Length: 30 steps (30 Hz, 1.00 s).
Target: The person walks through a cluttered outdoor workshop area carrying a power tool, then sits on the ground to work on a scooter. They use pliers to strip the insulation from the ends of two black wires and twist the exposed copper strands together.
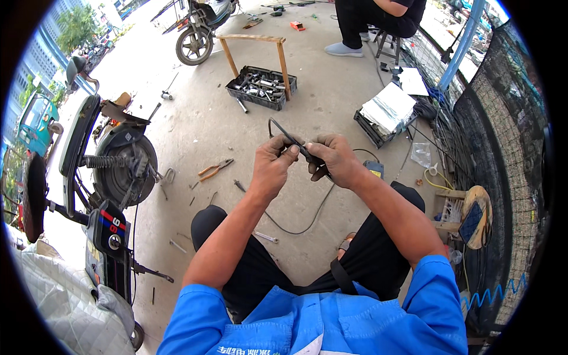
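In front of me, my left hand (273, 161) pinches a black cable (271, 125) that loops up above the fingers. My right hand (336, 160) grips a dark connector-like piece (305, 150) on that cable, close against my left fingers; its exact shape is partly hidden. A grey device with a yellow label (373, 170) lies beyond my right wrist. A cord (321, 207) curves across the concrete between my legs. Orange-handled pliers (214, 170) rest left of my hands, and a silver wrench (266, 236) lies by my left forearm.
A scooter (121, 171) stands close at left, another (195, 46) farther ahead. A crate of metal parts (258, 92) sits by a wooden frame (251, 38). Papers (388, 106) top a crate at right, beside bundled cables and mesh (497, 148). A seated person (367, 26) is ahead right.
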Each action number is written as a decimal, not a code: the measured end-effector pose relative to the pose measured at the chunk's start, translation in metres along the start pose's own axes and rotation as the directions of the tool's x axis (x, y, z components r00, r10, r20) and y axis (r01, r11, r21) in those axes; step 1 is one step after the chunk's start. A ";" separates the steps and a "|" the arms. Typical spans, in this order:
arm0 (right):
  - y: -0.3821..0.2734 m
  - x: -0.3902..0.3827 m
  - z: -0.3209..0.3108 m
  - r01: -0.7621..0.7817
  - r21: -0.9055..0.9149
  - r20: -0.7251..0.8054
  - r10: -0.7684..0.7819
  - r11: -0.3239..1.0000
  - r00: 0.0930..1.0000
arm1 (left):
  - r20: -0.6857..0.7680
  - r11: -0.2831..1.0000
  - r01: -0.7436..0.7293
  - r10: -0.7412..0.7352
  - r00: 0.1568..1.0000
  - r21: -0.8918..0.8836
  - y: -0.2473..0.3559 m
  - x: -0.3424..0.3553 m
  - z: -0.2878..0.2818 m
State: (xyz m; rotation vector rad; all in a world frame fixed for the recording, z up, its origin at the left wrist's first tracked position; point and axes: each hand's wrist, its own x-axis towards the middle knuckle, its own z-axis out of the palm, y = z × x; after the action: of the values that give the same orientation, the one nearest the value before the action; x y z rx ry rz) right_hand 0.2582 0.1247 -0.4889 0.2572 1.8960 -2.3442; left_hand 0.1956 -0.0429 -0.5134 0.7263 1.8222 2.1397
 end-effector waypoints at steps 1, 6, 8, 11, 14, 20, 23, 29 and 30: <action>0.000 0.001 -0.002 -0.029 0.043 0.016 0.029 0.999 0.999 | 0.014 1.000 -0.001 0.001 1.000 -0.016 0.000 0.000 0.000; -0.001 0.003 -0.005 -0.176 0.160 0.073 0.166 0.971 0.983 | 0.106 0.993 -0.087 0.094 0.990 -0.074 0.000 0.002 -0.003; -0.001 0.004 -0.007 -0.264 0.193 0.109 0.247 0.945 0.963 | 0.150 0.991 -0.097 0.110 0.982 -0.090 0.005 0.001 -0.003; 0.006 0.010 -0.014 -0.416 0.220 0.202 0.376 0.882 0.904 | 0.214 0.992 -0.111 0.123 0.969 -0.067 0.005 -0.001 -0.006; 0.009 0.013 -0.016 -0.487 0.205 0.268 0.430 0.849 0.862 | 0.234 0.995 -0.089 0.096 0.968 -0.040 0.001 -0.002 -0.007; 0.009 0.012 -0.015 -0.418 0.134 0.209 0.387 0.898 0.898 | 0.116 1.000 -0.006 0.006 0.993 0.003 0.000 -0.003 -0.003; 0.008 0.010 -0.009 -0.376 0.071 0.146 0.363 0.924 0.920 | 0.069 0.999 0.006 -0.008 0.998 0.035 0.001 -0.003 -0.003; 0.007 0.009 -0.013 -0.336 0.073 0.090 0.329 0.939 0.940 | -0.011 0.999 0.026 -0.025 1.000 0.034 0.000 0.000 -0.003; 0.009 0.010 -0.014 -0.315 0.058 0.070 0.311 0.947 0.948 | -0.023 0.999 0.025 -0.024 0.999 0.031 0.000 0.000 -0.004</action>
State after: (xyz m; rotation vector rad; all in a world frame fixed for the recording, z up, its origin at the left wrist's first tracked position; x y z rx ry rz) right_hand 0.2510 0.1368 -0.5023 0.4533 1.6114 -2.1787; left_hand 0.1935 -0.0459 -0.5140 0.6856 1.8706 2.1171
